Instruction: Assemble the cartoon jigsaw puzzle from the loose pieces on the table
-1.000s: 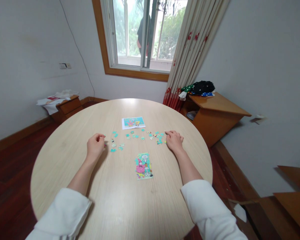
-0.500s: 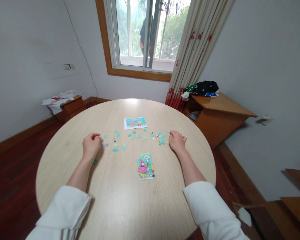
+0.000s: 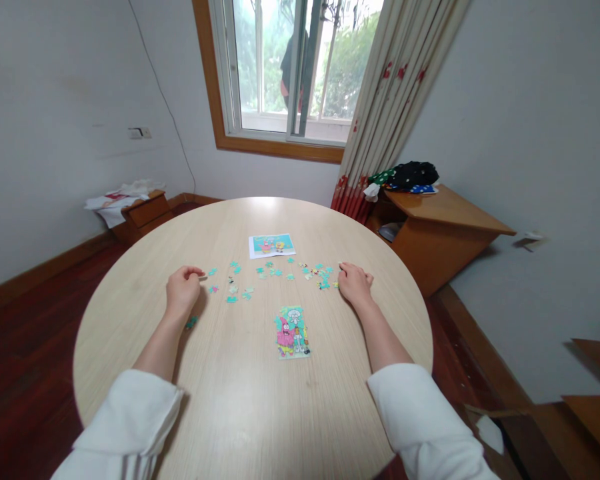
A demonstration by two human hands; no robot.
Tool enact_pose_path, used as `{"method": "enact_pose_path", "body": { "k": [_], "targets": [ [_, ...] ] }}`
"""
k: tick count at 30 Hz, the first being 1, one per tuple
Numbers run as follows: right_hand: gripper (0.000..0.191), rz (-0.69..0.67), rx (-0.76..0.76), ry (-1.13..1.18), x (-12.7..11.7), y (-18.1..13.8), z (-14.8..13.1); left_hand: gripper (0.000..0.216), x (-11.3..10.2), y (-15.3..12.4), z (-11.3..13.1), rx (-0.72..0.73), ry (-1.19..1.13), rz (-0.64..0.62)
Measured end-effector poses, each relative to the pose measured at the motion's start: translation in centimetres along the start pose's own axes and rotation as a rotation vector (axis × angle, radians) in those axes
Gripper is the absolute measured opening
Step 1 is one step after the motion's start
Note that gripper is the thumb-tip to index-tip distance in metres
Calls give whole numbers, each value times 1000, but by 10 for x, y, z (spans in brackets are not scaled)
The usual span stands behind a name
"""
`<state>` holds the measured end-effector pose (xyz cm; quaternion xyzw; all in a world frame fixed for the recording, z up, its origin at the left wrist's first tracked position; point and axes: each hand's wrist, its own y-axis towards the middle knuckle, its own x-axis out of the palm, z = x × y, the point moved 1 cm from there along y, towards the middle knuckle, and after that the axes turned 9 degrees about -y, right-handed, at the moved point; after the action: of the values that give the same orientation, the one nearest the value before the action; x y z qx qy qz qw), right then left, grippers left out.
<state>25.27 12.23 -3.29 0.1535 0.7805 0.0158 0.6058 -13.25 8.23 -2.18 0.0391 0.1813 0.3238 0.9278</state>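
Observation:
My left hand rests on the round wooden table, fingers curled in, beside loose teal puzzle pieces; one piece lies by the wrist. My right hand rests with fingers curled at the right end of another scatter of pieces. Whether either holds a piece is hidden. A partly joined puzzle section lies between my forearms. A reference picture lies farther back.
A low wooden cabinet with dark clothing on top stands at the right beyond the table. A small drawer unit with papers stands at the left wall. A window and curtain are behind. Flat boards lie at lower right.
My left hand drew back and leftward from the pieces, uncovering a teal piece near the wrist. My right hand curled slightly. The view shifted a little.

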Motion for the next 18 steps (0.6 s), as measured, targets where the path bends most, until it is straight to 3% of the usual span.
{"method": "enact_pose_path", "body": {
  "k": [18],
  "targets": [
    [38, -7, 20, 26, 1, 1, 1, 3, 3, -5, 1, -65, -54, -35]
  ]
}}
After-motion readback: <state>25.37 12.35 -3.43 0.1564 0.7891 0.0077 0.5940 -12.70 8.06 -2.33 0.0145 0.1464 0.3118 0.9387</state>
